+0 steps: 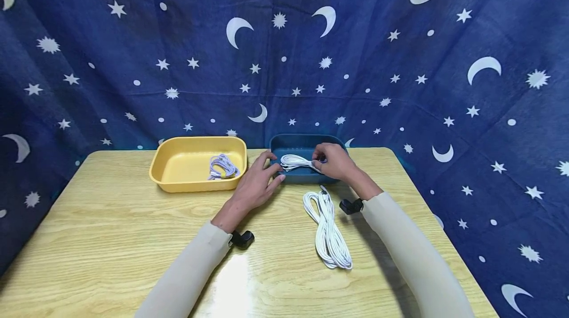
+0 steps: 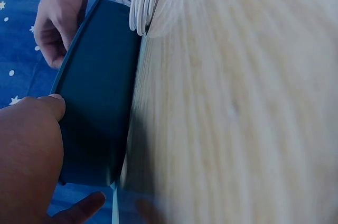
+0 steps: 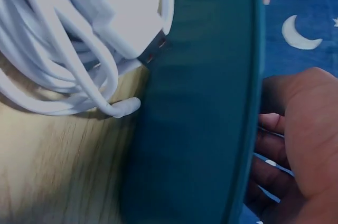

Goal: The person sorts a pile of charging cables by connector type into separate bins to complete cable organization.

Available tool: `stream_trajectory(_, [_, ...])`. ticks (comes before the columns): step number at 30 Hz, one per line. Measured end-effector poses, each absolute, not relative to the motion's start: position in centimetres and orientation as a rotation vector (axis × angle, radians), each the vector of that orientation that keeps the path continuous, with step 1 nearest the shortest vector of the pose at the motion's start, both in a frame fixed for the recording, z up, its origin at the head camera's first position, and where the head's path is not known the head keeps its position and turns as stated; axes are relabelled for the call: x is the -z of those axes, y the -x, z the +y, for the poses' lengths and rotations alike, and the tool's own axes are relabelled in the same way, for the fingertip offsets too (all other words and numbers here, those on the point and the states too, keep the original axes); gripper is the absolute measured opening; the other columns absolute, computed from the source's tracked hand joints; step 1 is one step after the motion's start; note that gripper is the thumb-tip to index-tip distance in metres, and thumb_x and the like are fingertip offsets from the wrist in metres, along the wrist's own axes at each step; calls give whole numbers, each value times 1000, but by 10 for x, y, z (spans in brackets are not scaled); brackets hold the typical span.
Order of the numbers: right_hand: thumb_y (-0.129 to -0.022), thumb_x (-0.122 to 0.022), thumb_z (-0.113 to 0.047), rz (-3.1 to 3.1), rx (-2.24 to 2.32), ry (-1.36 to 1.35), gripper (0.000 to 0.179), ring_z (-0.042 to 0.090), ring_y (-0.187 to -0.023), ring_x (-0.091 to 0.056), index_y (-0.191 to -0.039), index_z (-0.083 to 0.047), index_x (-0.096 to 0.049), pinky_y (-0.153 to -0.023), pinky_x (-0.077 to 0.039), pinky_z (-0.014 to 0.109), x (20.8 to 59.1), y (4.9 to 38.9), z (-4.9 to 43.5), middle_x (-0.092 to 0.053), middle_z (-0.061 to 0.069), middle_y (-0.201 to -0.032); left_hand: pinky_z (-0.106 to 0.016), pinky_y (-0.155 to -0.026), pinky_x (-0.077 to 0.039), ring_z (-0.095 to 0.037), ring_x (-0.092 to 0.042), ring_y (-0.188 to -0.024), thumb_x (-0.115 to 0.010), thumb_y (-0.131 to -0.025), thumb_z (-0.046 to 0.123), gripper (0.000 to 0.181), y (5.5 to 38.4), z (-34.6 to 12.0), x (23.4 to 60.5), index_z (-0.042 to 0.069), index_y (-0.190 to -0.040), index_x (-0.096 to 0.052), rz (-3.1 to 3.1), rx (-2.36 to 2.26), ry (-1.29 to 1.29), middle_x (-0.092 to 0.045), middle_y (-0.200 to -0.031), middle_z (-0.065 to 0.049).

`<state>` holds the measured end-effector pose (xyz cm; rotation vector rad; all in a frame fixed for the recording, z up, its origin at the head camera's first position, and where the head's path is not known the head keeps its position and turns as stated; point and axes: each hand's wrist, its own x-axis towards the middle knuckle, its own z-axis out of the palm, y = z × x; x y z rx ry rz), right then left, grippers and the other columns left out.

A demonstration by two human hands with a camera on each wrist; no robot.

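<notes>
A person's right hand (image 1: 334,161) reaches over the right part of the blue bin (image 1: 302,178), its fingers curled, with thumb and fingertips pinching the right end of a small white cable (image 1: 294,161). That cable is a flat looped bundle lying inside the bin, its loops toward the left (the right wrist camera sees the bin's wall instead, which hides the pinch). The left hand (image 1: 255,187) is at the bin's left end, fingers spread and loosely bent, with no cable in them; in the left wrist view its thumb rests on the bin's rim.

A larger white cable (image 1: 329,234) lies in long loops on the worktop (image 1: 111,229), just in front of the bin, its plug end nearest the wall; whether the two touch, I cannot tell. To the left stands a yellow bin (image 1: 182,160), with a coiled pale purple cable (image 1: 223,166) in its right part. Both sleeves (image 1: 188,271) are light beige. Behind everything hangs a dark blue curtain (image 1: 284,71) with white moons and stars.
</notes>
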<state>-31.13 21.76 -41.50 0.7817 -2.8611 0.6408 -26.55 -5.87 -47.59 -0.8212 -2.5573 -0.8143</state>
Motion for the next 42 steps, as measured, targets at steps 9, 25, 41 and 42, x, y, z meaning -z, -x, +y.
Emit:
stream_trajectory(9, [-96,-72,-11,-2790,-752,-726,3,29,-89,-69,-98,-8,-72,-78,-53,43,409,285,232,-71,8,-97,-49,-116,-43,-29,-44,-144,-62,-109,36,26,265,-58,475,15,-116,-73,-2587,817,809,-49,-149,-10])
stream_trajectory(25, [-94,-78,-10,-2629,-803,-711,7,28,-95,-65,-99,-9,-74,-83,-51,47,413,242,251,-71,5,-102,-48,-115,-44,-30,-47,-140,-64,-108,35,25,265,-58,476,13,-114,-74,-2552,823,823,-50,-145,-9])
stream_trajectory(41, [-93,-78,-8,-2582,-903,-667,12,20,-92,-67,-98,-18,-73,-76,-53,46,422,206,268,-71,-7,-97,-49,-118,-41,-30,-44,-145,-62,-109,36,27,265,-56,477,13,-115,-74,-2555,832,814,-50,-147,-9])
stream_trajectory(42, [-93,-78,-8,-2586,-906,-670,12,18,-91,-67,-98,-18,-73,-76,-54,46,423,205,269,-71,-7,-96,-49,-118,-41,-31,-45,-145,-63,-108,36,26,265,-56,477,13,-115,-74,-2552,837,813,-50,-147,-10])
